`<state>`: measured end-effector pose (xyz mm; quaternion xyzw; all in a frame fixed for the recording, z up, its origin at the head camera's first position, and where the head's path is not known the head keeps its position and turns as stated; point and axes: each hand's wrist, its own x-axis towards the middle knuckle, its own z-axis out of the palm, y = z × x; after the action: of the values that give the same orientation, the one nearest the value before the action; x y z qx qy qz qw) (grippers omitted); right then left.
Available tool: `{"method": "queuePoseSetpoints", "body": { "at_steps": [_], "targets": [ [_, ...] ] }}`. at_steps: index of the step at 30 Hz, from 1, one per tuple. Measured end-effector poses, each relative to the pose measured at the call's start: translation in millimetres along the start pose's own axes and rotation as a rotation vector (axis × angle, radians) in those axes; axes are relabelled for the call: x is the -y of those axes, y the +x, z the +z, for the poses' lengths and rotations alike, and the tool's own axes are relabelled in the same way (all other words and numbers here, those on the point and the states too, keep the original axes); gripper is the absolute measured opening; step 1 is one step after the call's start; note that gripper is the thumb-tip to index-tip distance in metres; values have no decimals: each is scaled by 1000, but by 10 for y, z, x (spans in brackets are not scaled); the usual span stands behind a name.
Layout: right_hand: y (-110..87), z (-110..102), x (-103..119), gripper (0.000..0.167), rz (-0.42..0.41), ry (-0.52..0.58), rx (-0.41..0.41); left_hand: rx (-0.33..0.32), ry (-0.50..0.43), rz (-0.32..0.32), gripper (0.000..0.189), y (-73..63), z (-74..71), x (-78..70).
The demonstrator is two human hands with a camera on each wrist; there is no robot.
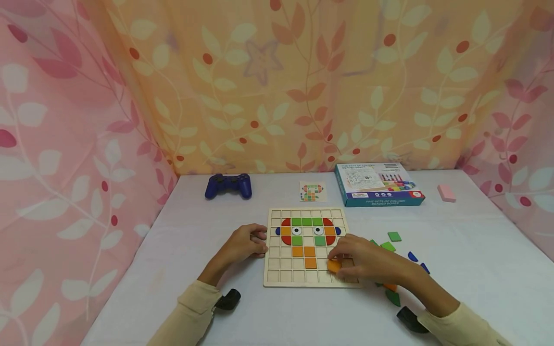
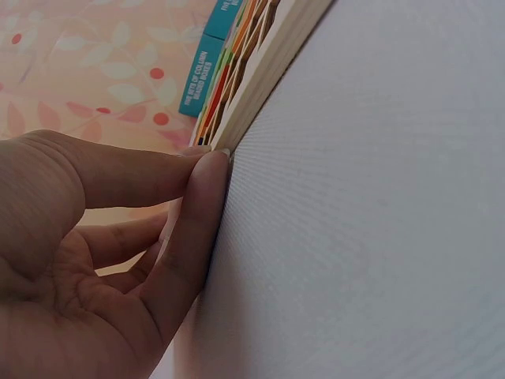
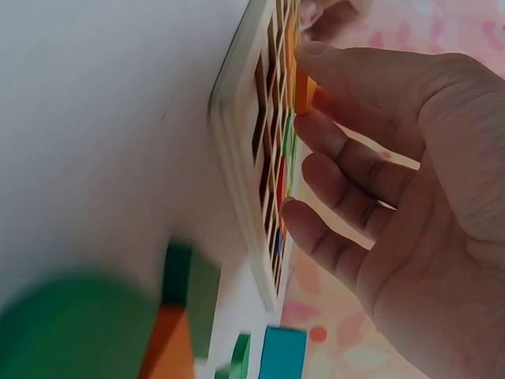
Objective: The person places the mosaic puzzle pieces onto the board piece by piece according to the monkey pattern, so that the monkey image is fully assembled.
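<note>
A wooden grid board (image 1: pixel 277 277) lies on the table with coloured tiles set in its cells: red, green, orange and blue shapes, with two white eye discs (image 1: pixel 296 230) among them. My left hand (image 1: pixel 244 241) is at the board's left side; in the left wrist view its thumb and index finger pinch the board's edge (image 2: pixel 264 83). My right hand (image 1: pixel 368 260) is above the lower right cells and pinches an orange tile (image 1: pixel 333 266) between thumb and fingers. Seen from the right wrist, that tile (image 3: pixel 303 91) is tilted up from the grid.
Loose green tiles (image 1: pixel 394 236), blue half-rounds (image 1: pixel 413 256) and an orange piece (image 1: pixel 391 287) lie right of the board. Behind it are a small pattern card (image 1: pixel 322 192), a teal-edged box (image 1: pixel 381 202), a blue game controller (image 1: pixel 228 185) and a pink block (image 1: pixel 446 193).
</note>
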<state>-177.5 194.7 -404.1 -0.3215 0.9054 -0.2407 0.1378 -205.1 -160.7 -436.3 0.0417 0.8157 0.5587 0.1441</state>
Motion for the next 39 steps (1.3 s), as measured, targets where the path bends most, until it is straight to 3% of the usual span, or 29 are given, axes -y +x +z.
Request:
{"method": "queuePoseSetpoints", "body": {
  "at_steps": [19,39],
  "targets": [
    [213,171,283,28,-101,-20,45,-4,4,-1,54,-19,10,-25],
    [220,213,315,29,-124,-60,41,-4,2,-2,54,-28,17,-38]
  ]
}}
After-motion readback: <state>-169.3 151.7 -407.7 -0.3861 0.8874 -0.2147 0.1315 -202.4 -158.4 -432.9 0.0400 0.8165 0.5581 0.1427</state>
